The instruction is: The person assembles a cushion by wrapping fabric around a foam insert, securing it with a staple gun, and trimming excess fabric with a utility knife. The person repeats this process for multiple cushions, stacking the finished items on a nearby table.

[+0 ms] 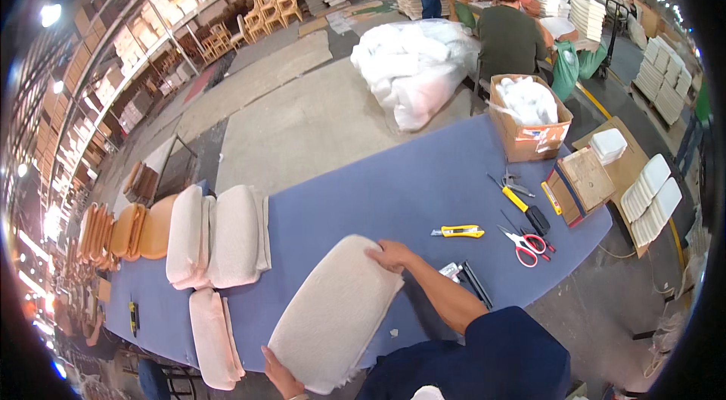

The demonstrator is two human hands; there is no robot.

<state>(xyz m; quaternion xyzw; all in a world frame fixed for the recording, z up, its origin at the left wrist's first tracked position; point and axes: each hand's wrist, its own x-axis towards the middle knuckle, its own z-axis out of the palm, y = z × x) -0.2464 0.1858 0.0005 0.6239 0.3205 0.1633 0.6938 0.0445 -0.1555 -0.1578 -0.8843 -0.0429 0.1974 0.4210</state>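
Between my two hands is a cream fabric-covered pad (333,313) with rounded corners, held tilted over the near edge of the blue-covered table (363,196). My right hand (389,255) grips its upper right corner, thumb on top and the other fingers partly hidden beneath. At the lower left corner, my left hand (283,376) holds the edge, its fingers partly behind the pad. A loose fabric edge shows along the pad's lower right side. To the left stand stacks of similar cream pads (234,237), with a smaller pile (215,339) nearer me.
Right of the pad lie a yellow utility knife (461,231), red-handled scissors (526,249) and a black staple-gun-like tool (475,285). A cardboard box of white stuffing (529,131) stands at the far right corner. Brown panels (132,230) line the left end. A person (508,41) sits beyond.
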